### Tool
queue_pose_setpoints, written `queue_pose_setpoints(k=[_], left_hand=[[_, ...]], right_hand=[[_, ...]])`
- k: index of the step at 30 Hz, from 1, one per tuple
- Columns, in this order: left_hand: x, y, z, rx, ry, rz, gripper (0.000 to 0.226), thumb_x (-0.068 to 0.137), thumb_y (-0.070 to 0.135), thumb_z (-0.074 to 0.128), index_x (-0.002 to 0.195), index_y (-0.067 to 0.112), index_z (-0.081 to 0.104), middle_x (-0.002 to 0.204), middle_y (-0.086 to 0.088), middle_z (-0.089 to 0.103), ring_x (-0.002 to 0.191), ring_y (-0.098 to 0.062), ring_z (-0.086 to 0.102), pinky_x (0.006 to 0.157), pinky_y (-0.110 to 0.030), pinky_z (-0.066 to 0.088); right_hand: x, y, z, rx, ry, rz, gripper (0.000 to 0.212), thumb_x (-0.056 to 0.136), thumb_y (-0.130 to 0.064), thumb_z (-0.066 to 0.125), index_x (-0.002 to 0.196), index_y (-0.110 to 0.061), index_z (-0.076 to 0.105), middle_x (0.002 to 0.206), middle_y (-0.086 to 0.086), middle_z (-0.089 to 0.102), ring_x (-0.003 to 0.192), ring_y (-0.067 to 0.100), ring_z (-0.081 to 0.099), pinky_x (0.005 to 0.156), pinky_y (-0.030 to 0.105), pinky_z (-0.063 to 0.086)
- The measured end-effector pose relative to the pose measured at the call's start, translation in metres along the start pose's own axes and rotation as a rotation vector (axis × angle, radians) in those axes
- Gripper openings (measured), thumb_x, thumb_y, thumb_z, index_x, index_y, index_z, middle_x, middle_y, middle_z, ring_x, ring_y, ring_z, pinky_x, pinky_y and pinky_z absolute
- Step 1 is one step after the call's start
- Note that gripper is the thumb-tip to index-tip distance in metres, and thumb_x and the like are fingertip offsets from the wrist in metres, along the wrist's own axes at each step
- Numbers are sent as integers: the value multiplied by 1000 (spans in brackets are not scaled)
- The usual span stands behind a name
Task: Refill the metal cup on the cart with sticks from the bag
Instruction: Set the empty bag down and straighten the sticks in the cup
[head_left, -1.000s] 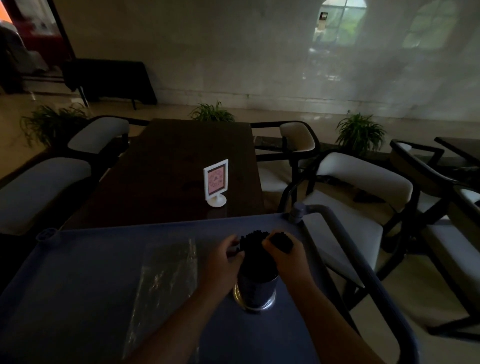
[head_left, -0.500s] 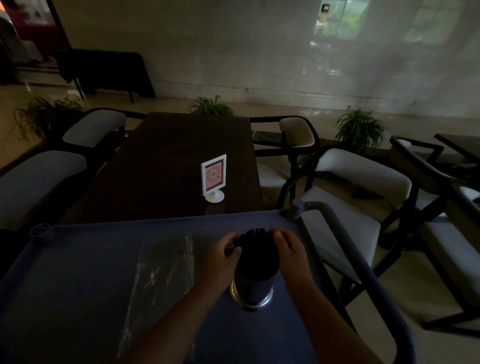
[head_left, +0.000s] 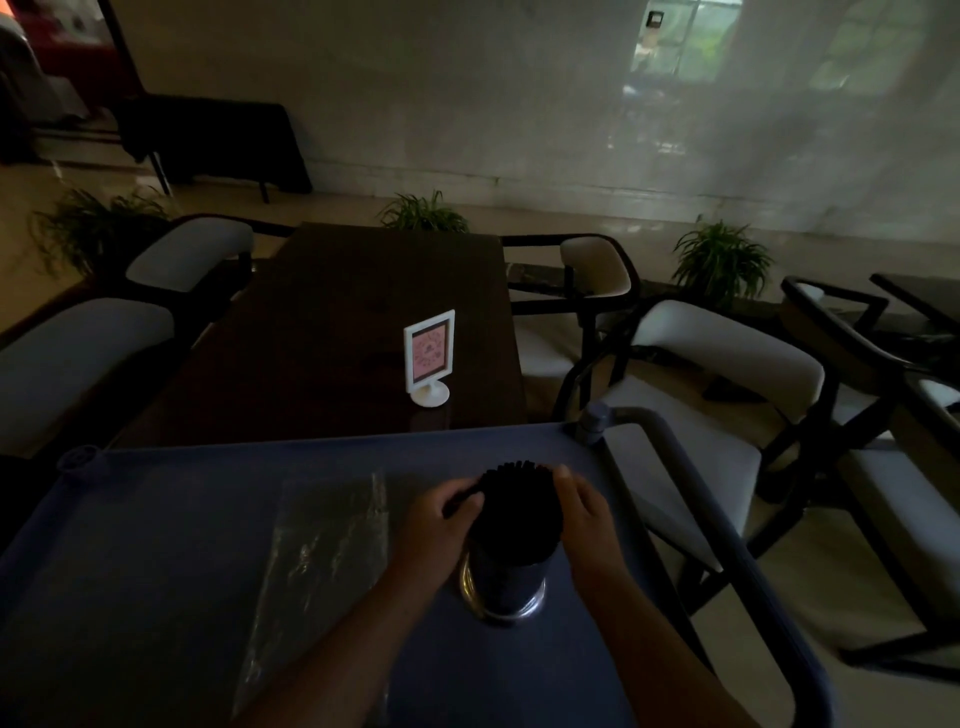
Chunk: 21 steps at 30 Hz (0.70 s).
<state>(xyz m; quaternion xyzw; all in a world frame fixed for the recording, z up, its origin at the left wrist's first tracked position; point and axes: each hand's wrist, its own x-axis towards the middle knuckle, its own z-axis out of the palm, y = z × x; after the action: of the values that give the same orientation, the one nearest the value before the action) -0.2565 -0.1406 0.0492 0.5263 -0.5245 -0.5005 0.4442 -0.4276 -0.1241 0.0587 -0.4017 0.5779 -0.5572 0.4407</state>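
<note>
Shiny metal cup (head_left: 501, 590); glossy clear plastic bag (head_left: 322, 566).

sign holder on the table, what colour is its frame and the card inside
White frame and round base, pink card with a dark border: the sign holder shows clearly in the head view.

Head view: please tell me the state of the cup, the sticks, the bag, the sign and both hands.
metal cup: upright on the cart, full
sticks: upright, bundled in the cup
bag: flat, looks empty
table sign: standing
left hand: cupping the sticks
right hand: cupping the sticks
</note>
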Motion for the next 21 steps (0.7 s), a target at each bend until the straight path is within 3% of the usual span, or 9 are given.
queue_pose_setpoints(k=[2, 4, 5, 7, 9, 12, 15, 18, 21], left_hand=[[-2, 1, -2, -27, -5, -15, 18, 90, 18, 66, 108, 20, 71, 107, -4, 74, 102, -16, 68, 93, -39, 55], [-7, 2, -6, -80, -65, -16, 20, 85, 25, 72, 105, 29, 71, 109, 1, 75, 103, -10, 69, 87, -28, 56], [-10, 2, -9, -95, -120, -10, 27, 81, 31, 76, 107, 32, 69, 111, 5, 74, 105, -7, 68, 84, -22, 54], [-16, 0, -13, -98, -217, -23, 53, 69, 42, 80, 119, 36, 60, 117, 12, 70, 110, 0, 63, 85, -18, 52], [-20, -3, -15, -83, -262, -57, 78, 66, 41, 81, 135, 33, 46, 129, 12, 59, 118, -1, 57, 94, -23, 51], [-19, 0, -17, -63, -334, -67, 98, 63, 47, 82, 146, 24, 36, 142, 4, 52, 129, -8, 51, 107, -34, 45], [-17, 0, -15, -11, -439, -69, 101, 61, 58, 82, 145, 35, 33, 146, 9, 48, 132, -4, 47, 109, -30, 42], [-17, -5, -13, 68, -450, -72, 91, 59, 50, 87, 130, 64, 32, 140, 25, 47, 128, 9, 45, 100, -18, 45], [-13, -8, -11, 80, -390, -69, 92, 59, 37, 90, 124, 66, 33, 135, 29, 47, 120, 16, 47, 87, -4, 45]], right_hand=[[-8, 5, -10, 81, -39, 48, 44, 99, -50, 38, 107, -25, 72, 111, -2, 74, 105, 9, 67, 91, 32, 52], [-16, 13, -20, 51, -69, 33, 53, 96, -57, 36, 126, -22, 63, 127, -1, 66, 120, 10, 59, 102, 39, 46], [-20, 18, -25, 13, -78, 2, 52, 97, -54, 41, 130, -18, 58, 131, 1, 63, 123, 10, 57, 105, 39, 44], [-30, 28, -31, -55, -129, -77, 39, 96, -35, 51, 128, -15, 54, 131, 5, 60, 120, 3, 57, 102, 26, 46], [-37, 38, -31, -103, -207, -93, 37, 92, -21, 61, 128, -19, 50, 133, 6, 59, 117, -4, 57, 93, 13, 47], [-40, 47, -28, -167, -293, -113, 67, 77, -24, 80, 134, -19, 45, 135, -7, 59, 124, 0, 54, 97, 18, 45], [-39, 46, -25, -257, -334, -109, 99, 64, -38, 89, 144, -18, 34, 141, -13, 53, 130, 3, 49, 102, 18, 43], [-37, 47, -21, -285, -325, -120, 109, 59, -33, 92, 147, -23, 28, 144, -9, 50, 131, 1, 47, 101, 13, 41], [-34, 48, -15, -275, -295, -130, 112, 59, -26, 93, 149, -23, 25, 147, -9, 45, 132, -5, 44, 100, 7, 38]])
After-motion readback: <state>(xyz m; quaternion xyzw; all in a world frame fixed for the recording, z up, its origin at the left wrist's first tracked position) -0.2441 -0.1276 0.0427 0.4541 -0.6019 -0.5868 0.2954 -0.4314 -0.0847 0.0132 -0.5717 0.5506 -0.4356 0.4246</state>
